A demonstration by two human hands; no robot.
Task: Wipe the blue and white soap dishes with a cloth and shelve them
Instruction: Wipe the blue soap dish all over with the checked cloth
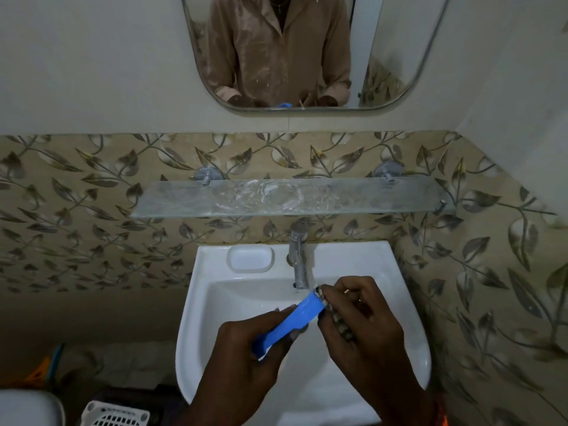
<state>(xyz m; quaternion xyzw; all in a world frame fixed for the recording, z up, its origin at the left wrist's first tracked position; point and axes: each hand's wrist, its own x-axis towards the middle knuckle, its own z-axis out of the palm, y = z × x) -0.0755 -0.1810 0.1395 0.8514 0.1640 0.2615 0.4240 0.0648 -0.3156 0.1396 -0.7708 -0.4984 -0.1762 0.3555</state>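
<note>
Over the white sink (399, 302), my left hand (242, 361) grips the near end of a blue soap dish (295, 319), which is tilted with its far end raised. My right hand (359, 321) is closed on a dark patterned cloth (333, 315) and presses it against the dish's far end. A white soap dish (249, 258) lies on the sink's back ledge, left of the tap. The glass shelf (184, 201) on the wall above the sink carries nothing but streaks.
A chrome tap (298, 256) stands at the sink's back, just beyond my hands. A mirror (307, 50) hangs over the shelf. At the lower left sit a white perforated basket (116, 415) and a white rounded object (27, 407).
</note>
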